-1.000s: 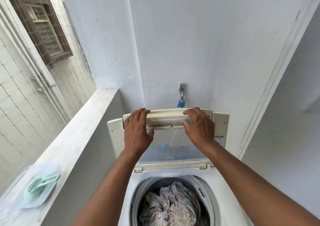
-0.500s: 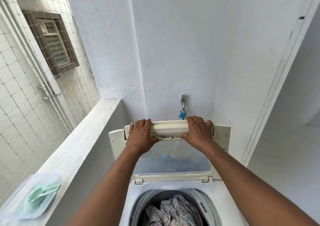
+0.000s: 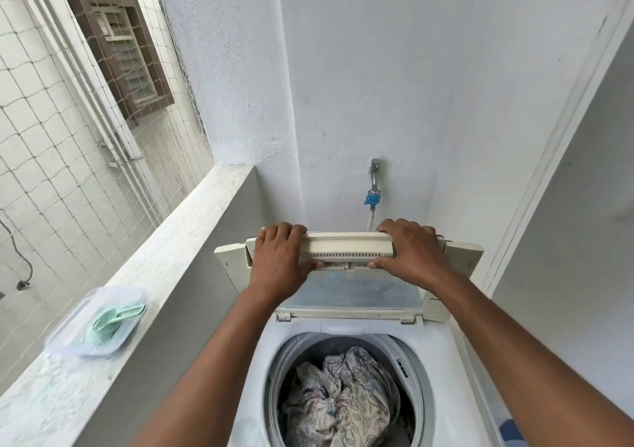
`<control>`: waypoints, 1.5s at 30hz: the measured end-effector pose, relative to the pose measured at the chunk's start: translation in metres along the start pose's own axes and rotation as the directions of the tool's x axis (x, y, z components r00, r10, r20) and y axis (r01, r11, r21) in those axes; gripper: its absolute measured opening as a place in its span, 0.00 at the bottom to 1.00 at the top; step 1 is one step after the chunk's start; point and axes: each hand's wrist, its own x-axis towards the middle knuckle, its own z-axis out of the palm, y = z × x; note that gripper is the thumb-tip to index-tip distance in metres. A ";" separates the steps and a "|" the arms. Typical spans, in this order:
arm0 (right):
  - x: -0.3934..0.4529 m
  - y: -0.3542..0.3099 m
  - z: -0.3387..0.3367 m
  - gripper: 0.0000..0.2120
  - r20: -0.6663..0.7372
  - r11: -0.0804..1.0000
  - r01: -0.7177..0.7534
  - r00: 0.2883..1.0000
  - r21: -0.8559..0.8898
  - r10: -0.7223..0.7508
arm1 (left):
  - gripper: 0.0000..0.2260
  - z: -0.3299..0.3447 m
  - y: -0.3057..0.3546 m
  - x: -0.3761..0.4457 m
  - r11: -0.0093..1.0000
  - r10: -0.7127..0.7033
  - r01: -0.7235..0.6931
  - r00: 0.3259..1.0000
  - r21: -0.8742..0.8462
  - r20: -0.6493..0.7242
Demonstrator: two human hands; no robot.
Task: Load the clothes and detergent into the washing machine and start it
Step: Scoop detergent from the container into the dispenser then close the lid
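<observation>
A white top-loading washing machine [image 3: 442, 354] stands below me with its folding lid [image 3: 350, 251] raised upright. Patterned clothes [image 3: 343, 398] lie bunched in the round drum. My left hand [image 3: 278, 261] grips the left end of the lid's top edge, fingers over the top and thumb underneath. My right hand [image 3: 410, 252] grips the right end the same way. A clear plastic detergent container [image 3: 68, 337] with a mint-green scoop [image 3: 109, 319] on its lid sits on the ledge at the left.
A concrete ledge [image 3: 164, 261] runs along the left, with netting and a tiled wall beyond it. A tap [image 3: 374, 179] with a blue hose fitting sticks out of the white wall behind the machine. A white door frame [image 3: 549, 138] rises on the right.
Both hands have slid a little farther apart along the lid's top edge and curl deeper over it. The view has shifted, so the drum and clothes show more fully.
</observation>
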 end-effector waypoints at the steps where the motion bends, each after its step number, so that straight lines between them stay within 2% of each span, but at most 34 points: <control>1: -0.006 -0.001 0.000 0.32 0.004 1.000 0.010 1.000 0.005 -0.010 | 0.31 0.000 0.001 -0.008 1.000 0.000 0.000 1.000 0.004 -0.008; 7: -0.045 -0.015 0.001 0.29 0.026 0.999 0.034 0.999 0.018 -0.035 | 0.30 -0.005 0.010 -0.049 1.000 -0.020 0.020 1.000 0.004 -0.023; 16: -0.108 -0.039 0.011 0.27 0.077 1.000 -0.029 0.997 -0.013 0.029 | 0.22 -0.029 0.024 -0.098 0.999 0.052 -0.051 0.977 -0.010 0.207; 23: -0.169 -0.051 0.038 0.23 0.104 0.988 -0.039 0.993 -0.151 0.055 | 0.23 -0.016 0.031 -0.155 0.991 0.107 -0.126 0.950 0.046 0.294; 28: -0.199 -0.055 0.055 0.20 0.161 0.975 -0.020 0.985 -0.222 0.057 | 0.19 -0.006 0.030 -0.188 0.990 0.127 -0.138 0.933 0.009 0.338; 40: -0.254 -0.052 0.096 0.14 0.275 0.958 0.033 0.960 -0.285 0.048 | 0.07 0.031 0.031 -0.252 0.996 0.086 -0.086 0.912 -0.019 0.401; 45: -0.271 -0.051 0.113 0.14 0.330 0.959 0.014 0.940 -0.284 0.084 | 0.11 0.040 0.040 -0.273 0.999 0.048 -0.052 0.894 -0.003 0.445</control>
